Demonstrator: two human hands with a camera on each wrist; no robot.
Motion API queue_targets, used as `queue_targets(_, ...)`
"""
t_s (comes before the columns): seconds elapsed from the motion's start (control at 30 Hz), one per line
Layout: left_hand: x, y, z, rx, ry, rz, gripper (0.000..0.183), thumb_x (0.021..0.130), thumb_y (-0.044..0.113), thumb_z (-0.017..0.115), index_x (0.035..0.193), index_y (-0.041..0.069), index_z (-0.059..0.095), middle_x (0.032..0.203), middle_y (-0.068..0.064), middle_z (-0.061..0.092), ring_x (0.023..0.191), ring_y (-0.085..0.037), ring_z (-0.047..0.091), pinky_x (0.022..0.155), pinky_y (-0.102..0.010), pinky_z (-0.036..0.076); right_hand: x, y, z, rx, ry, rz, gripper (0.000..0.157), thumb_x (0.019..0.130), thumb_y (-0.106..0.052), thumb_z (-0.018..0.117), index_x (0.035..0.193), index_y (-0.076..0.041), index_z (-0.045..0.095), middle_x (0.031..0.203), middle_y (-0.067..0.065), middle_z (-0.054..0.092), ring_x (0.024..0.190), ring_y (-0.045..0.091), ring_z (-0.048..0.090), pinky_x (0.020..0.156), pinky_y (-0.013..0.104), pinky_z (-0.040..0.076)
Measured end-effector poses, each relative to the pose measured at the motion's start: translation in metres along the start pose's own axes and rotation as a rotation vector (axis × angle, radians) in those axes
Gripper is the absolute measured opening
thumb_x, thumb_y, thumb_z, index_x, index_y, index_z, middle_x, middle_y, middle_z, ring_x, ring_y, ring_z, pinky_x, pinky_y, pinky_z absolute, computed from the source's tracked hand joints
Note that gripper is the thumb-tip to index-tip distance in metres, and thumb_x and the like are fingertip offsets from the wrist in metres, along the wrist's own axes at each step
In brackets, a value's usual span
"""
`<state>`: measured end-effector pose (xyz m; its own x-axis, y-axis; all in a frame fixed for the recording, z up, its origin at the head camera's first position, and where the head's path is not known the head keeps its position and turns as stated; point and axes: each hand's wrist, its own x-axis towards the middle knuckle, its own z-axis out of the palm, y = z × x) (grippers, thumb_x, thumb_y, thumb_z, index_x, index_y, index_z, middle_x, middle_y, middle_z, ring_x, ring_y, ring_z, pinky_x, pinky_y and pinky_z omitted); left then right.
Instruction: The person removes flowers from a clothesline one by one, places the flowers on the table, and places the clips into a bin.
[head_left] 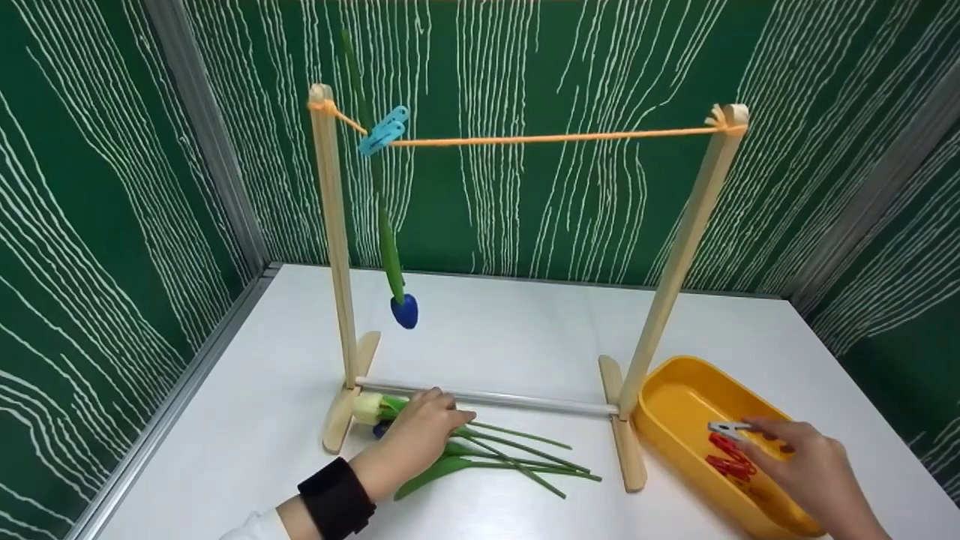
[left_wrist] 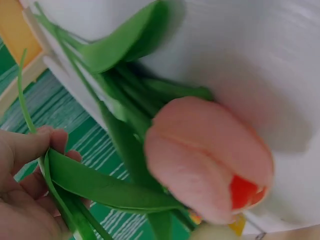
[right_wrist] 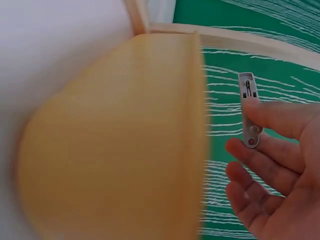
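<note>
My left hand [head_left: 420, 435] is low over a bundle of tulips on the table, its thumb and fingers pinching a green tulip stem [left_wrist: 31, 120]. Beside it lie a pink tulip [left_wrist: 200, 155], a pale yellow tulip [head_left: 367, 409] and loose stems [head_left: 525, 465] pointing right. Over the yellow tray [head_left: 679, 375], my right hand [head_left: 810, 465] pinches a grey clothespin [right_wrist: 248, 110] between thumb and fingertips. Red clothespins [head_left: 729, 465] lie in the tray below. A blue tulip [head_left: 405, 310] hangs head down from the orange cord [head_left: 555, 138], fixed by blue clothespins [head_left: 385, 131].
The cord is tied between a left wooden post [head_left: 334, 240] and a right wooden post [head_left: 682, 255]. A pale rod [head_left: 487, 397] joins their feet, just behind the tulips. The tray stands against the right post's foot [head_left: 628, 457]. Green walls [head_left: 510, 202] enclose the white table [head_left: 495, 322].
</note>
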<state>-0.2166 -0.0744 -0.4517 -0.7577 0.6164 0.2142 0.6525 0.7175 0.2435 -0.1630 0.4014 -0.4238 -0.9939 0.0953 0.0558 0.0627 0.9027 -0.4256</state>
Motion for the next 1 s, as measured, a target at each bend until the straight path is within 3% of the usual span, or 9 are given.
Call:
queue_targets(0.17,0.002,-0.003,0.009,0.045,-0.019,0.008,0.029,0.089,0.001,0.058,0.113,0.014,0.070,0.095,-0.002,0.063,0.091,-0.016,0.055,0.080,-0.035,0.046,0.007,0.015,0.009,-0.016,-0.099,0.088,0.058,0.082,-0.037,0.073,0.119,0.006,0.061,0.112,0.027,0.062,0.091,0.034,0.052,0.088,0.059,0.045)
queue_targets(0.27,0.003,-0.004,0.013,0.061,-0.020,0.013,0.027,0.090,0.003,0.058,0.112,0.014,0.070,0.095,-0.002,0.063,0.092,-0.016,0.055,0.079,-0.033,0.046,0.007,0.021,0.014,0.001,-0.180,0.136,0.060,0.078,-0.038,0.075,0.117,0.006,0.063,0.107,0.023,0.065,0.086,0.029,0.053,0.081,0.044,0.051)
queue_targets(0.37,0.003,-0.004,0.014,0.068,-0.019,0.014,0.025,0.090,0.006,0.060,0.112,0.012,0.069,0.096,-0.002,0.063,0.093,-0.017,0.056,0.078,-0.033,0.047,0.007,0.024,0.020,0.005,-0.246,0.143,0.057,0.075,-0.035,0.077,0.114,0.005,0.065,0.098,0.015,0.067,0.079,0.021,0.053,0.066,0.024,0.047)
queue_targets(0.53,0.005,-0.003,0.002,0.034,0.030,0.007,0.027,0.090,0.012,0.063,0.116,0.009,0.065,0.102,-0.003,0.064,0.098,-0.018,0.056,0.084,-0.036,0.046,0.008,0.026,0.028,-0.009,-0.265,0.110,0.054,0.076,-0.031,0.077,0.114,0.005,0.065,0.089,0.009,0.067,0.070,0.016,0.054,0.057,0.017,0.043)
queue_targets(0.63,0.008,0.001,-0.017,0.013,0.203,0.039,0.028,0.088,0.011,0.065,0.116,0.008,0.065,0.104,-0.004,0.064,0.100,-0.019,0.056,0.087,-0.036,0.047,0.009,0.026,0.030,-0.003,-0.269,0.113,0.057,0.076,-0.029,0.077,0.117,0.007,0.062,0.088,0.008,0.067,0.068,0.016,0.054,0.057,0.017,0.043)
queue_targets(0.77,0.017,0.005,-0.056,-0.005,0.599,0.095,0.029,0.082,0.002,0.067,0.111,0.006,0.065,0.102,-0.006,0.064,0.099,-0.021,0.057,0.086,-0.034,0.049,0.009,0.022,0.028,-0.007,-0.259,0.119,0.063,0.075,-0.034,0.077,0.120,0.006,0.060,0.092,0.012,0.067,0.070,0.016,0.054,0.060,0.019,0.046)
queue_targets(0.87,0.025,0.005,-0.090,-0.072,0.867,0.084,0.033,0.081,-0.004,0.065,0.112,0.004,0.063,0.105,-0.009,0.062,0.100,-0.023,0.057,0.088,-0.033,0.049,0.008,0.014,0.022,-0.023,-0.221,0.099,0.067,0.075,-0.042,0.075,0.121,0.004,0.060,0.103,0.021,0.066,0.075,0.018,0.055,0.069,0.026,0.053)
queue_targets(0.93,0.030,0.004,-0.111,-0.132,0.975,0.048,0.036,0.083,-0.006,0.063,0.118,0.003,0.059,0.112,-0.013,0.058,0.105,-0.026,0.055,0.093,-0.034,0.048,0.008,0.005,0.018,-0.035,-0.174,0.065,0.066,0.075,-0.043,0.075,0.120,0.003,0.061,0.111,0.025,0.063,0.079,0.020,0.056,0.076,0.034,0.056)
queue_targets(1.0,0.035,0.003,-0.130,-0.193,1.021,-0.003,0.040,0.086,-0.004,0.060,0.125,0.002,0.052,0.120,-0.015,0.051,0.111,-0.027,0.051,0.095,-0.035,0.046,0.008,-0.008,0.014,-0.037,-0.130,0.030,0.064,0.077,-0.043,0.075,0.120,0.002,0.061,0.114,0.027,0.061,0.079,0.022,0.057,0.078,0.039,0.056)
